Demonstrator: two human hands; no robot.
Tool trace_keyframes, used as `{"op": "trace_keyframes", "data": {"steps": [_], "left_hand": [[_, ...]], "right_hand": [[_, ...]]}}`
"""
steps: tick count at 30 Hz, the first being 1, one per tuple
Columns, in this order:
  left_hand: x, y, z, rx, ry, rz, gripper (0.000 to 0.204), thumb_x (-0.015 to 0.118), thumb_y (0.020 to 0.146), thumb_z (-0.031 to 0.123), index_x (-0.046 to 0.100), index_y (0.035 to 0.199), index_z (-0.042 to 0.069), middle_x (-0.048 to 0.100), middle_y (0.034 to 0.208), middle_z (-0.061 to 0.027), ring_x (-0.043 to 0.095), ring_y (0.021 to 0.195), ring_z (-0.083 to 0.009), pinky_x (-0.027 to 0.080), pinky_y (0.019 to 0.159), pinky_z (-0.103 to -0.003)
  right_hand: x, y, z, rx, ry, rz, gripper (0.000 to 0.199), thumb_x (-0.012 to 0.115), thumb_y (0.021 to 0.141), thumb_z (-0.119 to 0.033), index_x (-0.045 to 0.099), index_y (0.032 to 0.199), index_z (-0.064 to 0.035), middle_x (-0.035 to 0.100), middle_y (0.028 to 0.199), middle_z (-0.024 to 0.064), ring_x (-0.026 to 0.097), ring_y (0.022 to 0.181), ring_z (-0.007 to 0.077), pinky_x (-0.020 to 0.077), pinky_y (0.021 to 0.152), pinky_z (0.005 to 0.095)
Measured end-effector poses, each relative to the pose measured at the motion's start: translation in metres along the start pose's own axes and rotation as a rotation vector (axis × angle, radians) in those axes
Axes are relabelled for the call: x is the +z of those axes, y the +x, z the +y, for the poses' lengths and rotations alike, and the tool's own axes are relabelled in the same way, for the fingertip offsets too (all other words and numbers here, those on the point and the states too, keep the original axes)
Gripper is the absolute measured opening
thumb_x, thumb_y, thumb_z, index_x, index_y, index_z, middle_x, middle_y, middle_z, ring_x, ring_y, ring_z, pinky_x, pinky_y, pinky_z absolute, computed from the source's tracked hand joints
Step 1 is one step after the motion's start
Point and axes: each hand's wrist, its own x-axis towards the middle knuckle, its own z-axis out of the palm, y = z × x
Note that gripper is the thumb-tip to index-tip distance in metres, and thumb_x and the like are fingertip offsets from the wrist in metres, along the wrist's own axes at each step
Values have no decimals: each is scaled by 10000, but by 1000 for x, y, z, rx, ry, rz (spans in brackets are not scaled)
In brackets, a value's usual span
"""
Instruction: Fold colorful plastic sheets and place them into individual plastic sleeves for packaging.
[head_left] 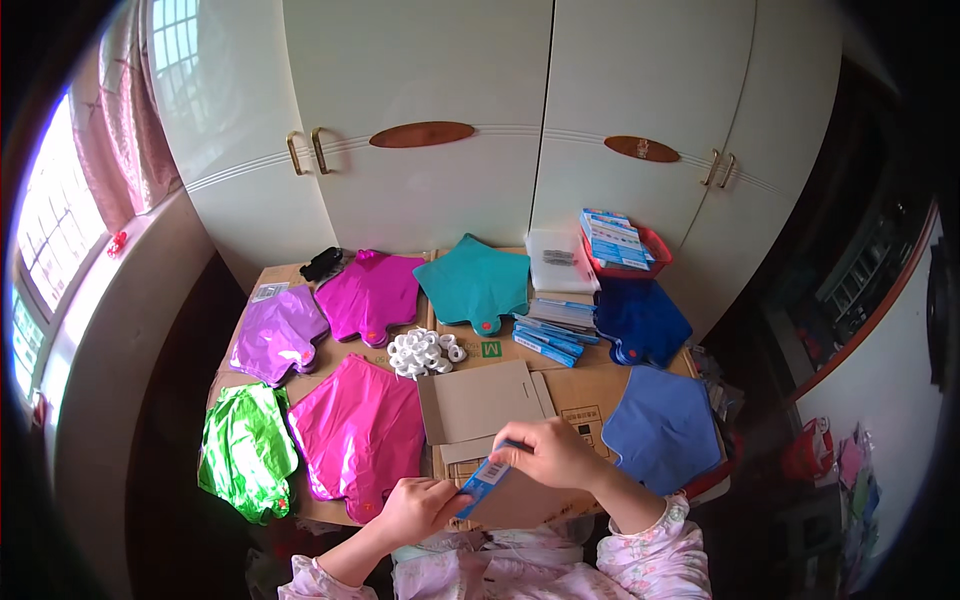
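Observation:
A slim blue printed carton (486, 480) with a white barcode panel is held at a slant between my hands, close to the table's near edge. My left hand (420, 510) grips its lower end, the fingers closed round it. At the upper end, my right hand (555, 458) pinches the carton with thumb and fingers; whether anything else is in that pinch is hidden. Just beyond the hands lies a piece of grey-brown cardboard (480, 400). More flat blue cartons (550, 340) are piled farther back, to the right of the middle.
Flat star-shaped foil balloons lie around the cardboard-covered table, among them pink (360, 425), green (245, 450), teal (478, 280) and dark blue (642, 322). White rings (425, 352) are heaped mid-table. A red basket (655, 250) holds blue cartons. White cabinets (420, 70) stand behind.

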Motion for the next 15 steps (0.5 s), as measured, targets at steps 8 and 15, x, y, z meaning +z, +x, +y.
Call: {"op": "trace_keyframes", "data": {"steps": [8, 15], "left_hand": [[-6, -3, -12, -356, -146, 3, 142, 605, 858, 142, 589, 822, 6, 535, 588, -132, 556, 503, -263, 432, 471, -352], [-40, 55, -4, 457, 606, 25, 432, 578, 808, 121, 554, 1235, 184, 622, 1102, -43, 555, 1080, -218, 491, 709, -293]], "right_hand": [[-27, -9, 50, 103, 52, -8, 216, 541, 940, -241, 610, 920, -37, 640, 737, 57, 593, 688, 115, 465, 648, 267], [-31, -4, 94, 313, 629, -247, 226, 523, 955, -214, 620, 921, -12, 588, 802, -40, 495, 783, 30, 425, 711, 210]]}}
